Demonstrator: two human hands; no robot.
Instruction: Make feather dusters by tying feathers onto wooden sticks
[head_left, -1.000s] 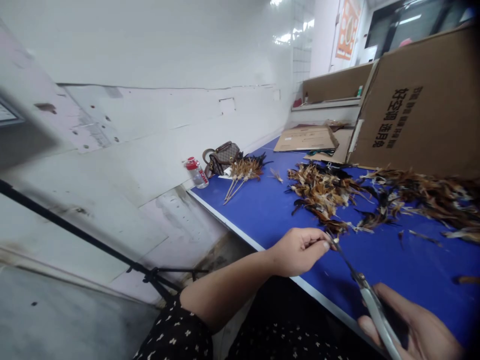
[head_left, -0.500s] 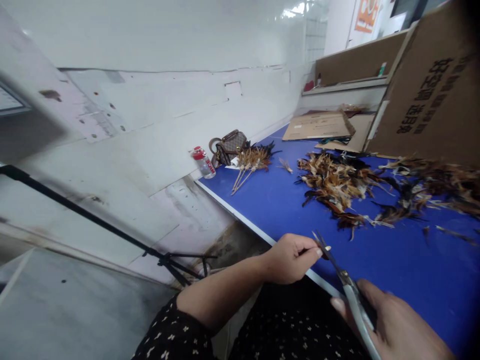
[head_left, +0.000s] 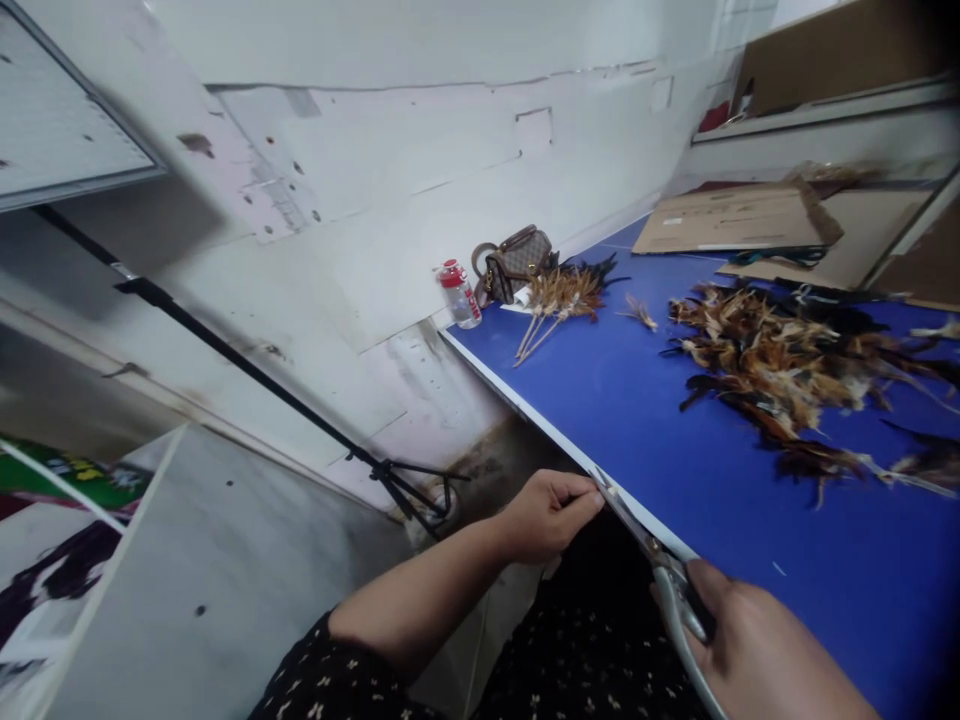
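My left hand is closed in a pinch just off the front edge of the blue table. A tiny pale tip shows at its fingertips, and most of that small thing is hidden. My right hand grips scissors with light grey handles. Their blades reach to the left fingertips, close beside the pale tip. Beyond the hands, a loose heap of brown and black feathers lies on the table. Farther back, a bundle of feathers on thin sticks rests near the wall.
A clear bottle with a red lid and a brown handbag stand at the table's far left corner. Flat cardboard lies at the back. A black tripod stands left of the table. A white sliver lies on the tabletop.
The view has turned left, so the table and feathers appear farther right. Both hands, with the scissors, have moved back toward the table's front edge.
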